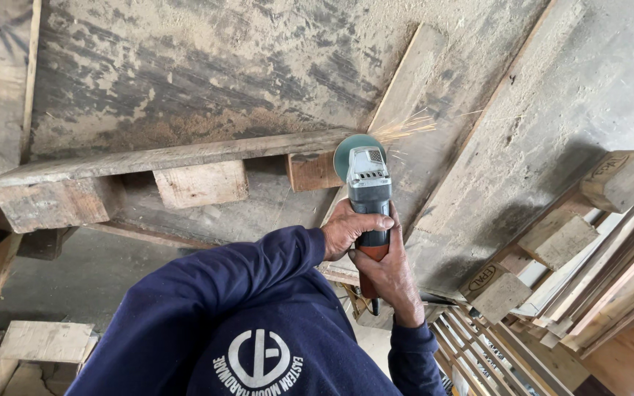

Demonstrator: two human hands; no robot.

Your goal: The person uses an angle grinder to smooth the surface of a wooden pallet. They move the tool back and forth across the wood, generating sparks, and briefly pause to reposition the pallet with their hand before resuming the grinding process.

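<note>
Both my hands grip an angle grinder point(367, 183) with a grey head, dark body and orange-red rear handle. My left hand point(346, 229) wraps the body from the left; my right hand point(387, 271) holds the rear handle below it. The teal-guarded disc point(352, 147) touches the end of a long worn plank point(177, 155) where a wooden block point(312, 170) sits under it. Orange sparks point(405, 128) fly off to the right. Two more blocks point(201, 183) hang under the same plank. I wear dark blue sleeves.
The plank belongs to a pallet standing on a sawdust-covered concrete floor point(185, 66). A loose board point(409, 81) lies beyond the grinder. Stacked pallets and blocks point(596, 242) fill the right side; more scrap wood point(38, 345) lies at lower left.
</note>
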